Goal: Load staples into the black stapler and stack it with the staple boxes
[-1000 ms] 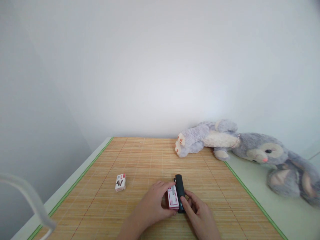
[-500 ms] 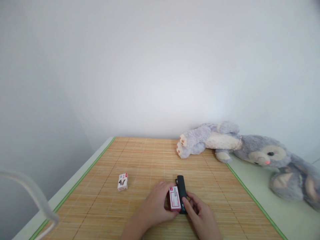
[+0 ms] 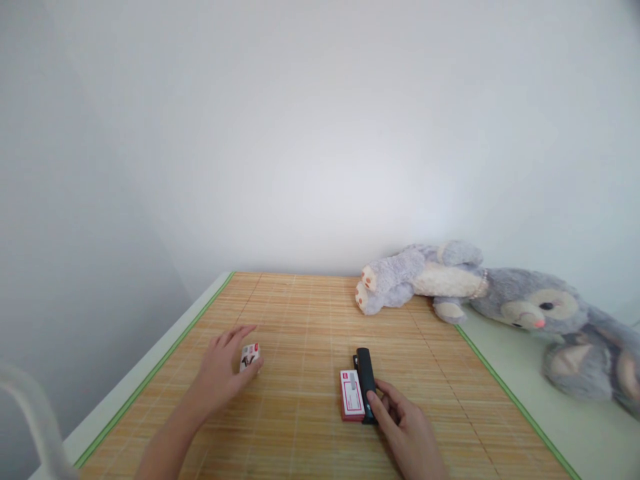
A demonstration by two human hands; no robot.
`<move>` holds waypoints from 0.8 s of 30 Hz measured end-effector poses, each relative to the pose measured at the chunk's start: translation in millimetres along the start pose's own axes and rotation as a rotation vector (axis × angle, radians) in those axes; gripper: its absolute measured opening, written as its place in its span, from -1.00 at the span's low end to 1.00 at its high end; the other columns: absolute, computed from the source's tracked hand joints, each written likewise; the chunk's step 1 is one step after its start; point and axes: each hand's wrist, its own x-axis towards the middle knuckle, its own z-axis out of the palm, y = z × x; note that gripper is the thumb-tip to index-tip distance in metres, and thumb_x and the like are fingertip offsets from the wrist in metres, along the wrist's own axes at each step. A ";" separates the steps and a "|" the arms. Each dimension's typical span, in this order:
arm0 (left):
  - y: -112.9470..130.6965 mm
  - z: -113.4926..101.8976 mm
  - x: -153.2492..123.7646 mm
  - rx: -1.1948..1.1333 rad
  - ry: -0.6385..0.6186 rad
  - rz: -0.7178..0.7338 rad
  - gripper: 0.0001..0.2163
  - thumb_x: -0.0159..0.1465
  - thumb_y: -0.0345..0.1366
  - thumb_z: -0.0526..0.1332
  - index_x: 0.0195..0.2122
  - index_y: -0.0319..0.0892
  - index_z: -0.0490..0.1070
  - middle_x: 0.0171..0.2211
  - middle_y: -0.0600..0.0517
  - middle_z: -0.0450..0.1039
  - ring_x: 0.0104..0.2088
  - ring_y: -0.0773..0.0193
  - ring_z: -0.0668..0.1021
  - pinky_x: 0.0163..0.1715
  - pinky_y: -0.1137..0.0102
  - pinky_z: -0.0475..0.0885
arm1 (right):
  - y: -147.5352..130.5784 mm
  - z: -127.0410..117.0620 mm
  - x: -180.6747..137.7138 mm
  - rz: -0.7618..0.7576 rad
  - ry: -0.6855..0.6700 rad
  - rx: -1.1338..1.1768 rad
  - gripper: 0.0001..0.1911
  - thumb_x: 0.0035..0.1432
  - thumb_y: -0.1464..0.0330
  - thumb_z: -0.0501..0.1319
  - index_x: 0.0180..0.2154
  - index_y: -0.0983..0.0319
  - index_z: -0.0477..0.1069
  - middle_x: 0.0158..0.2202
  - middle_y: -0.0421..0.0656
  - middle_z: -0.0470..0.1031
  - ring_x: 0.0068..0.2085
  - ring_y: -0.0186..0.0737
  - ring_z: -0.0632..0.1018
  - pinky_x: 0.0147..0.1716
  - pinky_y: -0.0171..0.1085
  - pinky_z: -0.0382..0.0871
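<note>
The person's two hands working over a bamboo mat (image 3: 295, 433) on a pale counter (image 3: 510, 353). The left hand (image 3: 225, 363) is arching around a small white box (image 3: 249, 353) at the left of the mat; its forearm is slanting up from the lower edge, the palm is facing inward, and the fingers are extending past the far side of the box. Its thumb is pointing rightward across the box's near edge. Thumb and fingers are standing apart, with the box lying between them; whether skin is touching card cannot be told.

The right hand (image 3: 403, 423) is resting lower and to the right, its fingers curling inward. It is clamping the near part of a black stapler (image 3: 366, 377), the thumb lying over the top and the index finger bending along the right side. The stapler is lying lengthwise, its far end pointing away from the person. A white and pink box (image 3: 353, 393) is lying flat just beside its left flank. A grey plush toy (image 3: 445, 277) is lying on its side at the far right, before the wall (image 3: 320, 133).
</note>
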 end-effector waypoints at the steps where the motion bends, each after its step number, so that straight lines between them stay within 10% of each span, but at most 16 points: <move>1: -14.8 -3.1 0.4 -0.020 -0.060 -0.056 -0.50 0.28 0.07 0.21 0.15 -0.07 0.44 0.12 -0.07 0.47 0.13 -0.05 0.46 0.17 0.06 0.32 | -0.4 0.1 0.2 -0.001 0.001 0.000 -0.42 0.34 -0.05 0.08 0.09 0.24 0.47 -0.42 -0.22 0.48 -0.37 -0.20 0.50 -0.36 -0.29 0.29; 6: -12.9 15.0 3.4 -0.300 -0.252 -0.226 -0.50 0.32 0.15 0.11 0.06 -0.10 0.49 -0.30 0.03 0.58 -0.30 0.13 0.58 -0.26 0.30 0.43 | 0.2 0.5 1.4 0.005 0.012 -0.005 -0.43 0.32 -0.05 0.10 0.08 0.23 0.49 -0.44 -0.23 0.47 -0.38 -0.20 0.50 -0.36 -0.28 0.29; 15: 96.0 103.7 34.4 -0.386 -0.247 -0.134 -0.56 0.35 0.07 0.08 0.00 -0.09 0.56 -0.22 -0.01 0.64 -0.25 0.16 0.60 -0.22 0.35 0.40 | 3.6 1.2 2.3 0.008 0.016 -0.019 -0.40 0.34 -0.06 0.08 0.10 0.25 0.47 -0.45 -0.24 0.46 -0.39 -0.20 0.49 -0.38 -0.29 0.28; 24: 132.6 121.6 27.8 -0.422 -0.265 -0.092 -0.57 0.34 0.07 0.11 -0.01 -0.07 0.58 -0.15 -0.04 0.63 -0.14 0.11 0.60 -0.05 0.28 0.45 | -3.3 0.4 1.3 -0.004 0.023 -0.017 -0.42 0.34 -0.05 0.09 0.10 0.24 0.49 -0.46 -0.24 0.48 -0.41 -0.22 0.49 -0.39 -0.29 0.28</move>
